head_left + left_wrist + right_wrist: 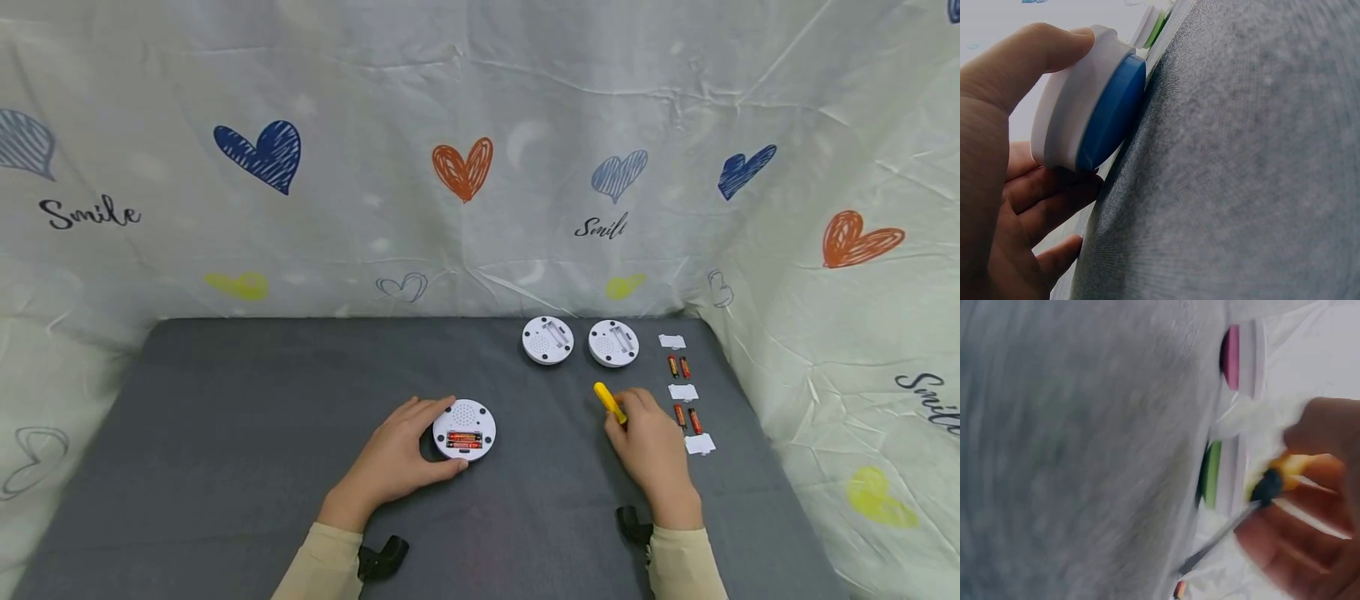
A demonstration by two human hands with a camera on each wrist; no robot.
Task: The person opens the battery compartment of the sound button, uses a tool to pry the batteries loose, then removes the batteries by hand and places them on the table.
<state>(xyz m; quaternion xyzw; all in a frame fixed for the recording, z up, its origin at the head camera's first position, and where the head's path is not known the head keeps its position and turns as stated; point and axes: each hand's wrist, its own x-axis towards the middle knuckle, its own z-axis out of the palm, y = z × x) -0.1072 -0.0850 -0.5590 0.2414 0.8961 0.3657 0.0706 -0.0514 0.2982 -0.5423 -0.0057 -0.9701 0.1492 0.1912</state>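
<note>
My left hand (408, 446) grips a round white-and-blue battery device (466, 414) by its rim, thumb on the near side and fingers on the far side. Its back faces up, showing small speaker holes and an uncovered compartment with two red-and-black batteries (464, 440) lying in it. In the left wrist view the blue face (1113, 115) of the device is turned down toward the dark cloth. Over the right part of the table, my right hand (651, 442) holds a screwdriver by its yellow handle (609, 402); its metal shaft (1225, 534) points away from the fingers.
Two similar round devices, one left (547, 340) and one right (613, 343), lie at the back edge with vacant compartments. Along the right side are white battery covers (683, 392) and batteries in pairs (679, 416). A patterned curtain (465, 242) hangs behind the table.
</note>
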